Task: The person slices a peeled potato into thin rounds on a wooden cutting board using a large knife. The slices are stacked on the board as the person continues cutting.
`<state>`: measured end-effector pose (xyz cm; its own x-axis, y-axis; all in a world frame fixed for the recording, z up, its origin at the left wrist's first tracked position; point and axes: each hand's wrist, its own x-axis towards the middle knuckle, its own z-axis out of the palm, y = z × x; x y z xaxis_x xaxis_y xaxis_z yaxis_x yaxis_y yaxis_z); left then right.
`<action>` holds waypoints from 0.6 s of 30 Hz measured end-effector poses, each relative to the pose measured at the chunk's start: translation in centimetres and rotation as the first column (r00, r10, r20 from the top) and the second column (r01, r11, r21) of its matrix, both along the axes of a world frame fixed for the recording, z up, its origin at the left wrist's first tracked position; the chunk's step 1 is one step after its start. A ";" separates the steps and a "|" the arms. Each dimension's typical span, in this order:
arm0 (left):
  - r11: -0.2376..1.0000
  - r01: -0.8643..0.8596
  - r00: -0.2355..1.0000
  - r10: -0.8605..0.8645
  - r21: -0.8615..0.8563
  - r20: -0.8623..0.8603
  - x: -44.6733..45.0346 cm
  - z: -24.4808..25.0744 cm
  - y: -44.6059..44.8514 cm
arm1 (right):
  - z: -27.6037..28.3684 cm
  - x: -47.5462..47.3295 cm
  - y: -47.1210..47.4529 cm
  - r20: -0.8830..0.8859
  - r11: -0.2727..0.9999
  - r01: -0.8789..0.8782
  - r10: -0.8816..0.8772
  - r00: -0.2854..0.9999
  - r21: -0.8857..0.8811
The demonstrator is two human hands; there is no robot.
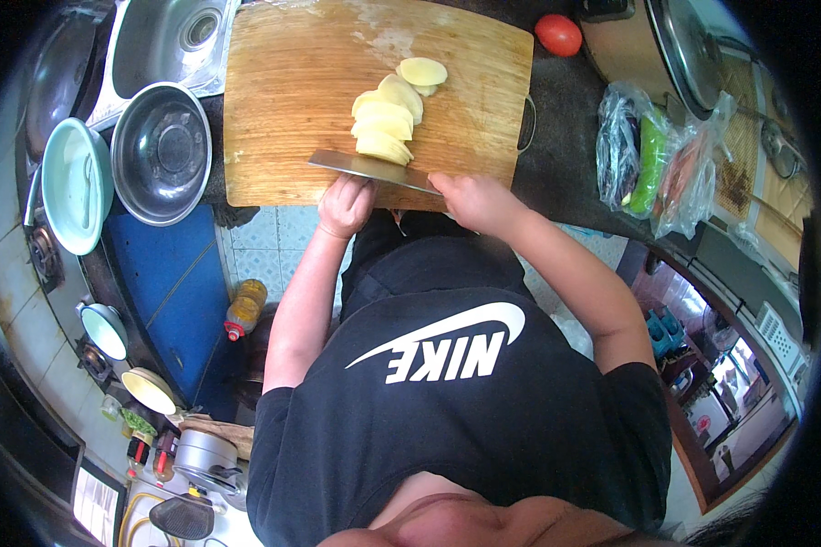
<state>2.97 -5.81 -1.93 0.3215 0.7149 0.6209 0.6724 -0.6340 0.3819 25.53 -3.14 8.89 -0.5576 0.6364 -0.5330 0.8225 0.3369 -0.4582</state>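
My right hand (479, 202) grips the handle end of a kitchen cleaver (369, 166). The blade lies slantwise across the near part of a wooden cutting board (287, 96). My left hand (347, 205) is at the board's near edge, its fingers curled against the near side of the blade. Whether those fingers hold anything is hidden. Just beyond the blade, overlapping pale yellow slices, apparently potato (383, 123), form a leaning row. The row runs away from me and to the right, ending in a few slices (423, 71) set slightly apart.
A tomato (558, 35) sits right of the board, near plastic-bagged vegetables (646, 154) and a lidded pot (684, 55). At left are a metal sink (157, 51), a steel basin (161, 154) and a light green basin (75, 184). An oil bottle (246, 308) is lower down.
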 end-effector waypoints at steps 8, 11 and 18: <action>0.993 0.004 0.999 0.002 -0.119 0.052 -0.4 -1.1 -0.4 | 0.5 0.0 -1.1 -0.005 0.994 -0.065 0.066 0.998 0.093; 0.956 0.074 0.982 -0.021 -0.284 0.186 -0.6 -1.5 -0.5 | 0.7 -0.2 -2.0 -0.047 0.990 -0.055 0.062 0.997 0.133; 0.883 0.182 0.943 -0.032 -0.433 0.330 -0.7 -1.7 -0.5 | 0.8 -0.1 -2.3 -0.066 0.987 -0.028 0.039 0.997 0.158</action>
<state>2.29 -6.31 -3.68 0.2608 0.9118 0.3170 0.4134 -0.4023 0.8169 25.42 -5.42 9.64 -0.6116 0.6894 -0.3881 0.7782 0.4356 -0.4524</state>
